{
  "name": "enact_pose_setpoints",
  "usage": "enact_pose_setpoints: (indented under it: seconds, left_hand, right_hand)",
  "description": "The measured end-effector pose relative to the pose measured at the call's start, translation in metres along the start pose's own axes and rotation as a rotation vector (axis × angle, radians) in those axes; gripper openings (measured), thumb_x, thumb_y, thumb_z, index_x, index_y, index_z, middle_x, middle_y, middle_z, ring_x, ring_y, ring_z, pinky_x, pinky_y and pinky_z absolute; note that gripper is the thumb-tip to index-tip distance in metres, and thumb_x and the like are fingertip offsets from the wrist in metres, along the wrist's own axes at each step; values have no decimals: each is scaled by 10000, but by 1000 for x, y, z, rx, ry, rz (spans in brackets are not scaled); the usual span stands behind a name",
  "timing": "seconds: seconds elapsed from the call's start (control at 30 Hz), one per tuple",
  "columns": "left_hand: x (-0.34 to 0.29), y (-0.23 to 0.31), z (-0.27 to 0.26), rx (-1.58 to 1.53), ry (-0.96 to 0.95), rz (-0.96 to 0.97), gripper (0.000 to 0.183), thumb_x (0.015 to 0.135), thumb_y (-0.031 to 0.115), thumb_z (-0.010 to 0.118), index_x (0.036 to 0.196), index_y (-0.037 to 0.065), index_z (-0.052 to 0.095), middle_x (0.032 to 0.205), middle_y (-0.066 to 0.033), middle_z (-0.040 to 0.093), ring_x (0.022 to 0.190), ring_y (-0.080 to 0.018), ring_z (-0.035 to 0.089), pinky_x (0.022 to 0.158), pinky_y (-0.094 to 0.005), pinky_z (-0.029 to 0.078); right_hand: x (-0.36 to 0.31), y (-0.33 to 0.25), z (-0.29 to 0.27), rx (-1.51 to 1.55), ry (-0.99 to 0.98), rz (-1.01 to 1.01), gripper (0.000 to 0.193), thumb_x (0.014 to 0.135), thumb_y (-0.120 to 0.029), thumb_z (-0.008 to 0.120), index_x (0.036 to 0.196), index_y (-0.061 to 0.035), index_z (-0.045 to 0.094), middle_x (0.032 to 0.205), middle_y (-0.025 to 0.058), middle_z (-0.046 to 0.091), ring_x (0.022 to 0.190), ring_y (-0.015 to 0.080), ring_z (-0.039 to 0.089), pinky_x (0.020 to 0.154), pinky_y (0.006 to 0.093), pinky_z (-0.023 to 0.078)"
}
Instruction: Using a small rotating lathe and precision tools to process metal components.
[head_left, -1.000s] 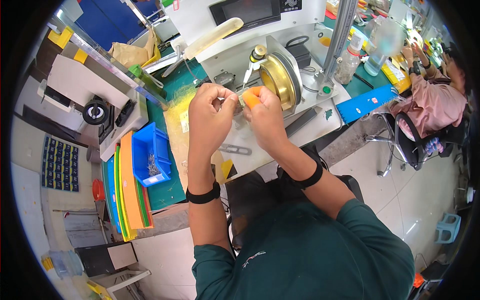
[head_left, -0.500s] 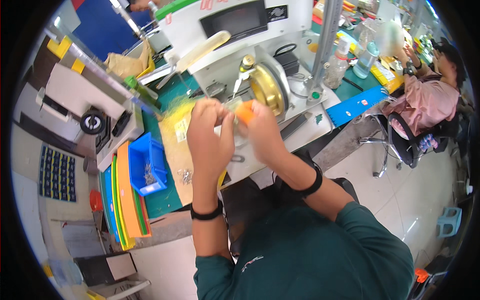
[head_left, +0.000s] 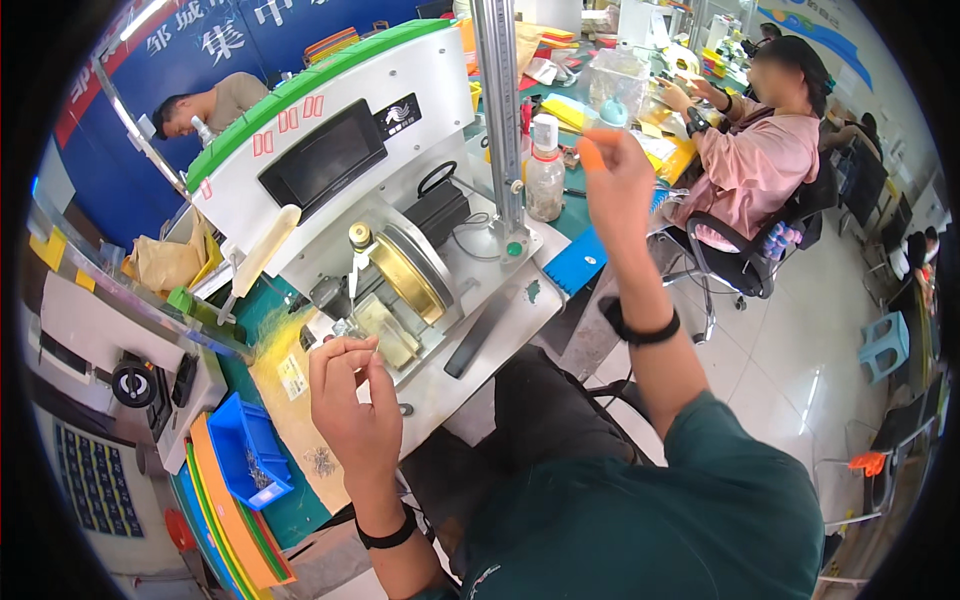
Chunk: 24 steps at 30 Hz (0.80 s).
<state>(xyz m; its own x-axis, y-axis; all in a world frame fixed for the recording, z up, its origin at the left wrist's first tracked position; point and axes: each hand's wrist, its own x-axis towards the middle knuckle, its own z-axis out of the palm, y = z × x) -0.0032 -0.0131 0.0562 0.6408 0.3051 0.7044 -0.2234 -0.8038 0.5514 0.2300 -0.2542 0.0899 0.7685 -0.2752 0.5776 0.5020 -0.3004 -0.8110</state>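
My left hand (head_left: 357, 405) is closed in a pinch just in front of the machine's clear block (head_left: 388, 335). Anything between its fingertips is too small to make out. Raised to the right, beside a clear bottle (head_left: 545, 185), is my right hand (head_left: 617, 192). Its fingers are pressed together, with an orange cover (head_left: 592, 158) on a fingertip; what they hold, if anything, does not show. Behind my left hand stands a white machine (head_left: 345, 90) with a green top, a dark screen (head_left: 322, 160), a brass-coloured wheel (head_left: 412, 278) and a pale-handled lever (head_left: 268, 248).
A blue bin (head_left: 232, 430) of small metal parts stands at left, beside stacked coloured strips (head_left: 225, 500). Yellow fibres (head_left: 280, 335) and loose metal bits (head_left: 320, 461) lie on a brown sheet. A co-worker in pink (head_left: 755, 160) sits at right, past a metal post (head_left: 500, 100).
My right hand has moved away from the left, up and to the right. My left hand stays low by the machine. The view has swung to the right and up.
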Motion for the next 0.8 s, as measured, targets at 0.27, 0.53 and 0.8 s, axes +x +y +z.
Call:
enact_pose_setpoints:
  seconds: [0.27,0.53,0.8]
  left_hand:
    - [3,-18,9,-92,52,-44,99,861,-108,665,887,-26,616,1030,-133,650,921,-208,704,724,-295,624]
    - [-12,-31,6,144,134,247,129,867,-80,731,969,-11,691,1129,-150,704,1030,-275,714,925,-387,599]
    - [-22,-35,12,214,134,263,148,835,-59,756,948,2,683,1172,-141,710,1047,-279,727,842,-355,597]
  right_hand:
    - [81,68,46,-412,-430,16,534,791,-425,855,1099,0,753,752,126,742,711,222,721,656,391,532]
    - [-2,-51,12,483,-125,-162,260,967,-169,733,1127,35,721,870,82,768,673,83,630,588,237,461]
    - [-131,-102,22,711,-673,-95,370,969,-142,764,1271,52,675,1068,109,774,705,51,623,572,156,440]
